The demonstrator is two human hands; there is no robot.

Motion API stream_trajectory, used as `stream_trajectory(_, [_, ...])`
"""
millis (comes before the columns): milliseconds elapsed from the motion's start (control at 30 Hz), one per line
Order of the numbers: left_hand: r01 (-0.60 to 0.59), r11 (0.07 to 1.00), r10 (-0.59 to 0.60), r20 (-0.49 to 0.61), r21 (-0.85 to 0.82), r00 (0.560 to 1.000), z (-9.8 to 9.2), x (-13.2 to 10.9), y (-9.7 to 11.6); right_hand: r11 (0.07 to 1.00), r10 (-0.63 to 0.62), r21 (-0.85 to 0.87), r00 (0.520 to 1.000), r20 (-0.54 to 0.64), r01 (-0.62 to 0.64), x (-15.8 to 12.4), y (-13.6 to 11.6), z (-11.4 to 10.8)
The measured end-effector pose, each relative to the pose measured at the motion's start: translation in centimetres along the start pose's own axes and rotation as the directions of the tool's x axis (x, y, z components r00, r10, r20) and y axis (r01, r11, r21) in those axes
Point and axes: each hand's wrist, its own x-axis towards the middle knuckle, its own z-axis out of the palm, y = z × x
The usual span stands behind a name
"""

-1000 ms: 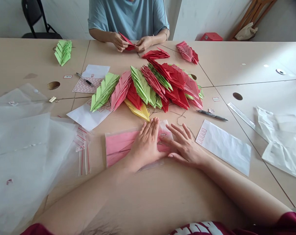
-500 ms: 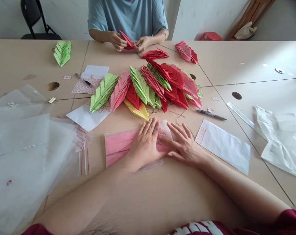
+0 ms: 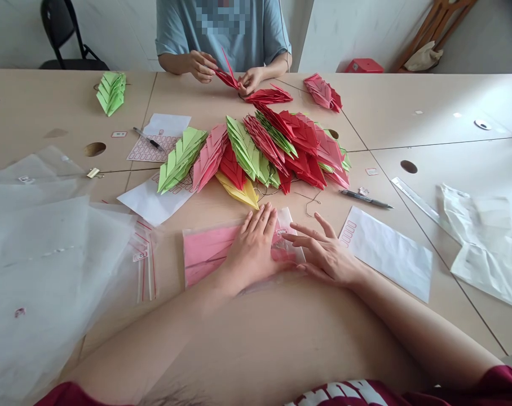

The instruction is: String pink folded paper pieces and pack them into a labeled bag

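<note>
A clear plastic bag (image 3: 209,248) with folded pink paper inside lies flat on the table before me. My left hand (image 3: 254,242) rests palm down across it, fingers stretched out and pointing away from me. At the bag's right end, my right hand (image 3: 323,254) has its fingers spread and holds nothing. Its fingertips are close to a small red-printed label (image 3: 281,232) on the bag. Just beyond the hands lies a heap of folded paper pieces (image 3: 300,135) in red, pink and green, with a yellow paper piece (image 3: 239,193) at its near edge.
Large plastic bags (image 3: 36,254) cover the table's left side. A label sheet (image 3: 391,254), a pen (image 3: 366,198), a ruler (image 3: 416,200) and a crumpled white bag (image 3: 484,237) lie at right. Across the table, a person's hands (image 3: 250,79) hold red folded paper (image 3: 227,78).
My right hand has drawn slightly right, and its fingers have lifted and spread. My left hand stays on the bag. The person opposite has shifted the red paper.
</note>
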Motion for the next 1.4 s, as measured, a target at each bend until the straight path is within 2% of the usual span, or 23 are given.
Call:
stream_trajectory(167, [-0.008,1.000,0.008,-0.012,-0.003,1.000,0.1,0.0,0.0,0.999,0.038,0.007,0.997,0.074,-0.039,0.2,-0.2,0.0])
stream_trajectory(333, [-0.007,1.000,0.007,-0.004,-0.007,1.000,-0.1,0.1,0.0,0.998,0.058,0.027,0.995,0.076,-0.061,0.2,-0.5,0.1])
stream_trajectory(367, [-0.004,1.000,0.004,0.001,-0.009,1.000,-0.1,0.1,0.0,0.998,0.051,0.044,0.998,0.045,-0.053,0.1,-0.5,0.2])
stream_trajectory(433, [0.002,1.000,-0.002,0.008,-0.013,1.000,-0.1,0.1,0.0,0.994,0.070,0.094,0.992,-0.101,-0.061,-0.3,-0.3,0.4])
stream_trajectory(467, [0.004,1.000,-0.004,0.009,-0.015,1.000,-0.1,0.1,0.0,0.989,0.108,0.120,0.973,-0.203,-0.085,-0.5,-0.2,0.5])
stream_trajectory(533, [0.004,1.000,-0.004,0.009,-0.017,1.000,0.0,0.1,0.0,0.975,0.210,0.150,0.899,-0.384,-0.163,-0.7,0.1,0.8])
stream_trajectory(600, [0.004,1.000,-0.004,0.004,-0.022,1.000,0.2,0.2,0.1,0.962,0.272,0.147,0.839,-0.472,-0.229,-0.7,0.2,0.9])
stream_trajectory(667, [-0.001,0.999,0.000,-0.015,-0.036,1.000,0.3,0.4,0.3,0.961,0.278,0.142,0.825,-0.491,-0.239,-0.5,0.2,0.9])
stream_trajectory(767, [-0.057,0.995,0.049,-0.099,-0.080,0.994,-0.4,0.8,0.7,0.962,0.272,0.166,0.830,-0.487,-0.218,0.0,-0.2,0.9])
stream_trajectory(867, [-0.151,0.983,0.130,-0.194,-0.100,0.972,-2.2,0.5,1.2,0.959,0.282,0.176,0.836,-0.472,-0.224,0.3,-0.5,1.0])
stream_trajectory(933, [-0.163,0.983,0.145,-0.186,-0.082,0.972,-3.5,-0.2,1.3,0.959,0.281,0.172,0.840,-0.464,-0.226,0.2,-0.6,1.0])
stream_trajectory(1067, [-0.038,0.997,0.033,-0.088,-0.063,0.996,-5.3,-3.3,0.0,0.961,0.276,0.138,0.849,-0.450,-0.239,-0.2,-0.6,1.0])
stream_trajectory(1167, [0.036,0.998,-0.039,-0.054,-0.049,0.998,-5.5,-5.8,-2.3,0.964,0.265,0.092,0.878,-0.398,-0.249,0.3,-0.8,0.7])
stream_trajectory(1267, [0.077,0.997,-0.077,-0.035,-0.008,0.996,-5.0,-7.4,-4.3,0.981,0.188,0.013,0.938,-0.291,-0.192,1.8,-1.2,0.7])
stream_trajectory(1400, [0.074,0.996,-0.073,-0.016,0.048,0.997,-3.7,-7.9,-4.9,0.992,0.031,-0.114,0.991,-0.133,-0.046,4.9,-2.0,1.6])
